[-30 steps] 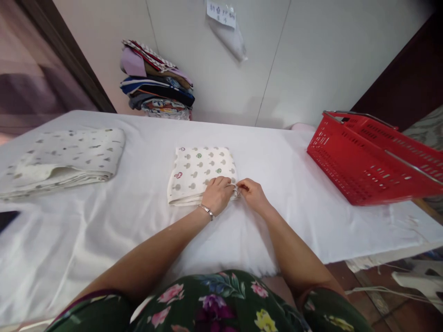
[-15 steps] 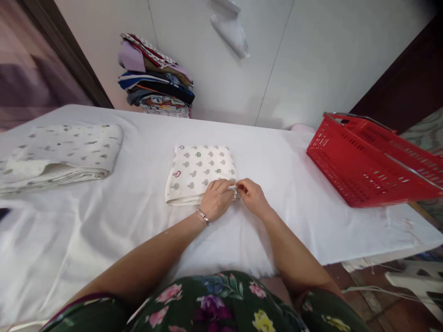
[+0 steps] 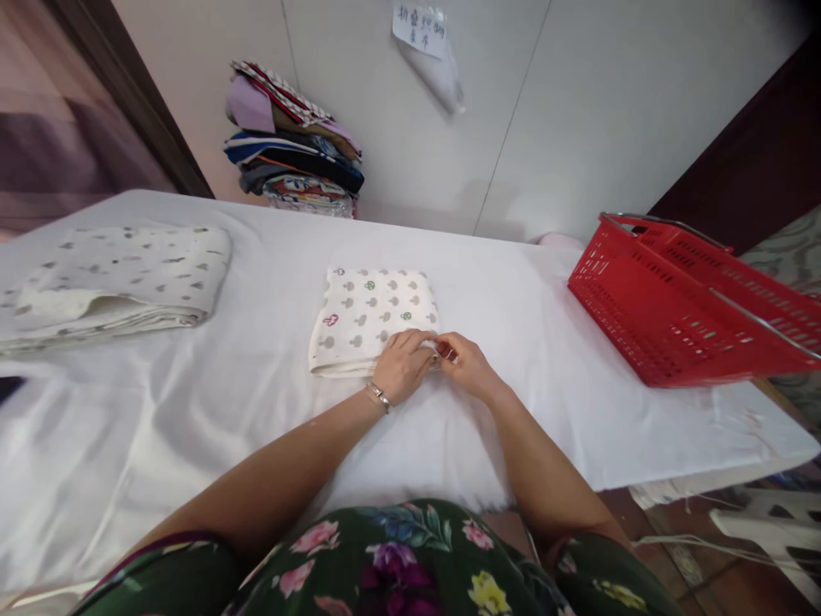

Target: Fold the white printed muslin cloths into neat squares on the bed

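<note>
A folded white cloth [image 3: 363, 316] with grey, green and red mushroom-like prints lies on the white-covered table. My left hand [image 3: 404, 366], with a bracelet at the wrist, rests over its near right corner, fingers closed on the layered edge. Beside it my right hand [image 3: 467, 366] pinches the same corner between thumb and fingertips. The hands nearly meet there, and the bit of cloth between them is mostly hidden by the fingers.
A larger folded cloth [image 3: 147, 272] with small prints lies on the table's left. A red plastic basket [image 3: 680, 299] stands at the right end. Behind the table rises a stack of folded fabrics [image 3: 295, 141], beside a wall with a paper note [image 3: 420, 30].
The view has shifted slightly, bringing more of the wall note into sight. Both hands stay at the cloth's corner; the fingers have moved a little, and less of its pale edge shows between them.
</note>
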Available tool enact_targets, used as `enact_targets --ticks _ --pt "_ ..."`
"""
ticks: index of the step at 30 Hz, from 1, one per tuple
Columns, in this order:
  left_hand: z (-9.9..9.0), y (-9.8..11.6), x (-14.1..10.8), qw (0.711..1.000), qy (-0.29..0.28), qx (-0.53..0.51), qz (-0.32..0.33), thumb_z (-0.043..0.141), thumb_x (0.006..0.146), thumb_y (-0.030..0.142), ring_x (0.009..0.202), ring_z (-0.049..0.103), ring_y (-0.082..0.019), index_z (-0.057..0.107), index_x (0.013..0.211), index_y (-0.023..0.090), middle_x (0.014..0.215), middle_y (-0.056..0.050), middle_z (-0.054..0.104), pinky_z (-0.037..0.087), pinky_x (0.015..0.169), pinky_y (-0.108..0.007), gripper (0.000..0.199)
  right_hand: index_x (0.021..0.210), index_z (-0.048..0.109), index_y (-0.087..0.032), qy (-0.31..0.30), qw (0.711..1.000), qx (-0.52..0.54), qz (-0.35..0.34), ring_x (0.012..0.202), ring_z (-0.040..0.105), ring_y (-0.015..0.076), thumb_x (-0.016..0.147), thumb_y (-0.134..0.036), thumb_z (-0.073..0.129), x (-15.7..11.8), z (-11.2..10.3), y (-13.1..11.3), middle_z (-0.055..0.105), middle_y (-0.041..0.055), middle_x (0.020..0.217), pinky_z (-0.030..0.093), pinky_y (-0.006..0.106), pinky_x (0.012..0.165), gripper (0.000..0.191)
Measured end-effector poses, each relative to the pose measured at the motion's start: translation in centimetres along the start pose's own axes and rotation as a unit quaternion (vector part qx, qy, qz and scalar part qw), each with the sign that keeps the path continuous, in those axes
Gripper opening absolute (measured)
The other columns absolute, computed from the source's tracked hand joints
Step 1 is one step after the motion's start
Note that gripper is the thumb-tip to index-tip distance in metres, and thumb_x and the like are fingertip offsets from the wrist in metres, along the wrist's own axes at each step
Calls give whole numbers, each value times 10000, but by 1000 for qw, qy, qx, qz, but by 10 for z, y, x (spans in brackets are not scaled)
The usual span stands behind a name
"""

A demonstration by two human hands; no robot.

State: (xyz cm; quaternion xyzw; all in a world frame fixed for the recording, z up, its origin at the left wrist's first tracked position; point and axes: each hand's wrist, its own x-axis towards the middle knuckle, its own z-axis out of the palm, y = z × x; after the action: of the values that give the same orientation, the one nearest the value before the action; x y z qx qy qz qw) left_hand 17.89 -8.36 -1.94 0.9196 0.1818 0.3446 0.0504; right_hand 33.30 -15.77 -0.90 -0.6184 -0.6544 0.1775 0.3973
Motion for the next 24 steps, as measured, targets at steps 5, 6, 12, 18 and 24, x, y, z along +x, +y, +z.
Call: enact_targets --ticks 5,6,12,18,24 --pt "1 -2 -2 1000 16 5 -2 464 868 212 1059 488 -203 643 829 200 1126 -43 605 400 858 -362 183 980 565 -186 7 998 45 33 735 542 114 727 -151 534 1 2 5 579 2 841 453 250 661 257" --pt "1 -2 -2 1000 17 5 -5 465 868 208 1057 490 -202 641 825 199 1121 -45 606 401 856 -363 182 981 565 -186 9 998 53 39 737 545 114 727 -158 540 1 2 5 579 2 843 453 247 655 257" --pt "4 0 2 998 21 -13 -50 475 861 204 1032 507 -201 634 795 195 1103 -51 610 406 839 -369 172 1010 565 -185 22 998 48 26 748 554 121 749 -169 520 2 4 0 587 18 861 460 249 647 265" --pt "3 3 4 998 41 -5 -38 493 853 203 1011 499 -195 631 812 199 1092 -51 601 388 823 -352 144 1042 553 -191 43 999 -24 -22 735 535 129 762 -126 456 2 7 5 576 25 858 460 267 683 303" --pt "-7 2 -12 997 -17 70 40 475 878 269 741 487 -167 638 851 226 749 -19 599 337 686 -333 172 1046 550 -187 29 999 -24 -20 697 521 116 745 -124 455 2 1 8 571 14 852 447 247 665 322"
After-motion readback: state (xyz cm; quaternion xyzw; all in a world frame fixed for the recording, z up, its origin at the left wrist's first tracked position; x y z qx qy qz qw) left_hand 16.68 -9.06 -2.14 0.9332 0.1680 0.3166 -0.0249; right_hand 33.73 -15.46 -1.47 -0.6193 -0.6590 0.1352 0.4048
